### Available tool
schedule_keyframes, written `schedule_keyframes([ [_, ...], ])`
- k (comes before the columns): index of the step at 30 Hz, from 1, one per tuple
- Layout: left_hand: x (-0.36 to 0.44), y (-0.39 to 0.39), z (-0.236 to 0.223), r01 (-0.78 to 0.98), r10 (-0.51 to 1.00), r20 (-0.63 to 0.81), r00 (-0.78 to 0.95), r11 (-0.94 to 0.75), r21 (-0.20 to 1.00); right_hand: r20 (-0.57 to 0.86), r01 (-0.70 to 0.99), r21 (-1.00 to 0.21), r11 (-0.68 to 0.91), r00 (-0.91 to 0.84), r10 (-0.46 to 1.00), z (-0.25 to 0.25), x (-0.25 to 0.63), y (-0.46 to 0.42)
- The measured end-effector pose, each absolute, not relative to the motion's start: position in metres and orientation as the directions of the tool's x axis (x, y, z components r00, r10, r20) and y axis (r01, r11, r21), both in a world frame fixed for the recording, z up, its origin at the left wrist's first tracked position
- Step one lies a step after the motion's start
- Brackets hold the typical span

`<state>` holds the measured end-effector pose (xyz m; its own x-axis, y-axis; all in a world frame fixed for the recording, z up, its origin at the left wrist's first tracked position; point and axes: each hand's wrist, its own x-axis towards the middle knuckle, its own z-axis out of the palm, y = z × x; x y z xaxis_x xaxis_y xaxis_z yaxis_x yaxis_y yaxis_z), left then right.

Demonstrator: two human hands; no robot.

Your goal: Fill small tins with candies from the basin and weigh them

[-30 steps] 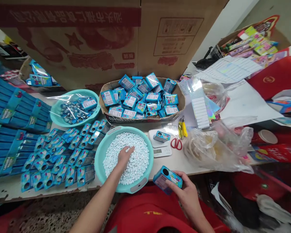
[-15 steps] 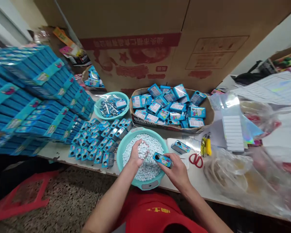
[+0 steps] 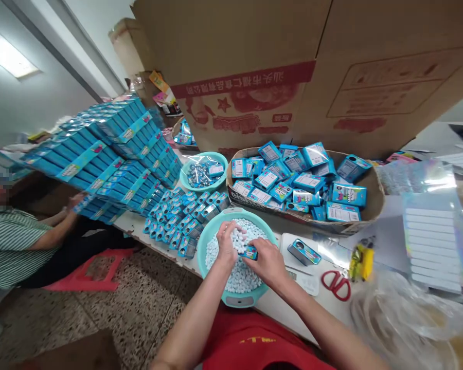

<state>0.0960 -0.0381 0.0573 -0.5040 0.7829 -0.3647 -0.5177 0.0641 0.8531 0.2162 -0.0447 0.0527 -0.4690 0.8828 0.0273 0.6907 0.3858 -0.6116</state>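
Observation:
My left hand [image 3: 227, 244] is cupped around a heap of small white pellets [image 3: 238, 240] over a turquoise basin [image 3: 206, 226]. More of the same pellets fill the basin. Between the fingers of my right hand [image 3: 269, 261] is a small blue box [image 3: 250, 252], held close against the heap in my left palm. The hand hides much of this box. Just right of the basin, another small box [image 3: 304, 253] with a round hole in its top rests on a white scale [image 3: 303, 280].
Rows of small boxes [image 3: 183, 218] stand left of the basin, beside tall stacks of blue packs [image 3: 100, 154]. Behind are a smaller turquoise bowl [image 3: 185, 172] and a carton [image 3: 374, 216] of boxes. Red scissors [image 3: 336, 285], a yellow cutter [image 3: 366, 262] and plastic bags [image 3: 409, 318] lie right. Another person [image 3: 23, 246] sits left.
My right hand has brought the small box leftward, up to the pellets in my left hand. The view has swung left, and a seated person now shows at the left.

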Motion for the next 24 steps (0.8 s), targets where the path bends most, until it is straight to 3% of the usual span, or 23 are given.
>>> schedule_keyframes([
  [11,0.095,-0.038,0.055,-0.464,0.707,-0.354,-0.612,0.041,0.885,0.036,0.611,-0.691,0.385,-0.503,0.863,0.054,0.219,-0.035],
  [24,0.079,-0.034,0.059,-0.396,0.782,-0.214,-0.585,-0.046,0.917,0.148,0.493,-0.782,0.382,-0.447,0.882,0.038,0.200,-0.032],
])
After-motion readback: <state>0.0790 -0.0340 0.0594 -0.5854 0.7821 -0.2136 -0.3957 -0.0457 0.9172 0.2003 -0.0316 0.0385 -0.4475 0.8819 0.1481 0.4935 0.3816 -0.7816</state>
